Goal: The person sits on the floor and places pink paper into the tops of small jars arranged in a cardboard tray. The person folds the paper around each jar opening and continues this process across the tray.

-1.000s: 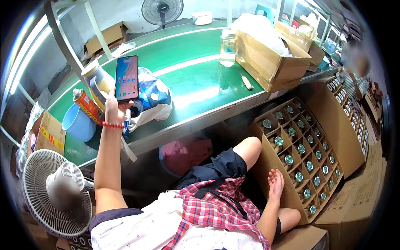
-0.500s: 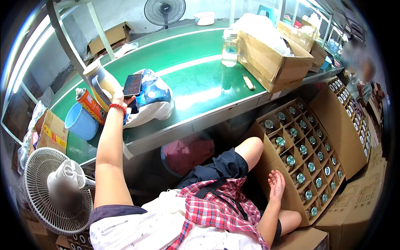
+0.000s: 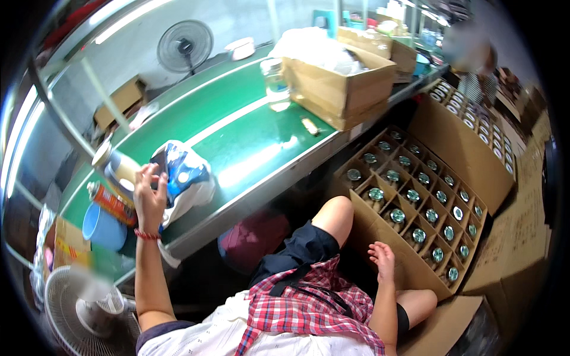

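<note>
My left hand (image 3: 149, 199), a red bead bracelet at its wrist, is raised over the near left end of the green bench. Its fingers are bent, with the thumb apart from them. Just past the fingertips a dark phone (image 3: 160, 159) lies against a blue-and-white cloth bag (image 3: 189, 175), partly hidden by the hand. A cream jug (image 3: 122, 169) with a grey handle and an orange-red spray can (image 3: 113, 204) stand left of this hand. Near my knee, my right hand (image 3: 383, 260) hangs with loose, parted fingers beside a divided carton (image 3: 395, 243) of clear-topped bottles.
A blue bucket (image 3: 104, 227) sits at the bench's left end, above a white fan (image 3: 89, 314). Along the green bench (image 3: 237, 142) stand a clear jar (image 3: 276, 86) and a cardboard box (image 3: 338, 89) with white plastic. Another person (image 3: 475, 83) is at the far right.
The view has swung to the right. My left hand has turned upward and drawn back from the jug and phone. My right hand stays by the carton, its fingers a little more curled.
</note>
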The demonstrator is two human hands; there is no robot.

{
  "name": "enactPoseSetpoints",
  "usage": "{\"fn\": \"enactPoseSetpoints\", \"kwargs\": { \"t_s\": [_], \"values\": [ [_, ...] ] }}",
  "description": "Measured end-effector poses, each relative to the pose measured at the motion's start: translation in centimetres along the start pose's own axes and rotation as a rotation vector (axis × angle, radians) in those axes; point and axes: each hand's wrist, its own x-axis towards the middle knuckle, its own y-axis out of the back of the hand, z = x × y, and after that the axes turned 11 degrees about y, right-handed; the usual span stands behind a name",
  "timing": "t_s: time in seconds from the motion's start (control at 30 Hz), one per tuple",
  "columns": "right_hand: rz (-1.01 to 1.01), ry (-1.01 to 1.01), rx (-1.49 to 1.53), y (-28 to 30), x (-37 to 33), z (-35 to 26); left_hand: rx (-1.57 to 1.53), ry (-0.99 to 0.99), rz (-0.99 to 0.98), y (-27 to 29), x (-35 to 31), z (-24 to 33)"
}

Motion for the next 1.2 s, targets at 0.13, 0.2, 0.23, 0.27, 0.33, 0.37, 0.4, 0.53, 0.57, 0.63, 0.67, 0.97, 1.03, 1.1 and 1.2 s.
{"fn": "enactPoseSetpoints", "kwargs": {
  "t_s": [0.13, 0.2, 0.23, 0.27, 0.33, 0.37, 0.4, 0.53, 0.57, 0.63, 0.67, 0.97, 1.03, 1.1, 1.2],
  "values": [
    [-0.074, 0.074, -0.330, 0.8, 1.1, 5.1, -0.410, -0.302, -0.203, -7.1, -1.3, 8.5],
    [-0.194, 0.110, -0.635, 0.3, -1.2, 8.0, -0.508, -0.271, -0.503, -9.7, -4.2, 11.2],
    [-0.254, 0.131, -0.784, -1.8, -2.0, 6.6, -0.530, -0.421, -0.506, -11.2, -5.4, 12.1],
    [-0.290, 0.089, -0.796, -3.2, -2.9, 6.2, -0.652, -0.395, -0.700, -13.4, -7.1, 12.0],
    [-0.304, 0.111, -0.812, -3.6, -3.7, 6.2, -0.523, -0.654, -0.913, -15.0, -9.3, 17.4],
    [-0.335, 0.160, -0.792, -4.5, -4.7, 6.6, -0.470, -0.893, -0.985, -17.9, -10.7, 17.0],
    [-0.365, 0.164, -0.814, -4.7, -5.9, 7.3, -0.410, -1.043, -1.073, -19.6, -12.8, 17.9],
    [-0.385, 0.031, -0.801, -4.7, -7.9, 8.5, -0.556, -1.193, -1.347, -23.1, -19.4, 23.1],
    [-0.346, 0.026, -0.762, -4.4, -8.3, 8.7, -0.570, -1.218, -1.401, -23.5, -20.6, 23.6],
    [-0.323, -0.013, -0.764, -5.2, -8.6, 6.4, -0.640, -1.234, -1.411, -25.1, -22.7, 22.8],
    [-0.346, -0.071, -0.793, -5.4, -8.7, 4.3, -0.655, -1.328, -1.334, -26.7, -24.1, 21.6],
    [-0.521, -0.126, -1.076, -5.1, -7.3, 13.8, -0.465, -1.180, -1.618, -28.3, -28.6, 16.2],
    [-0.578, -0.035, -1.100, -4.2, -7.0, 21.3, -0.505, -1.238, -1.597, -29.2, -29.0, 15.4],
    [-0.748, 0.322, -0.354, 2.2, -5.1, 29.1, -0.487, -1.184, -1.721, -27.0, -28.1, 22.0],
    [-0.819, -0.289, -0.552, -0.8, -3.6, 28.2, -0.488, -1.175, -1.672, -29.7, -27.1, 21.7]
  ]
}}
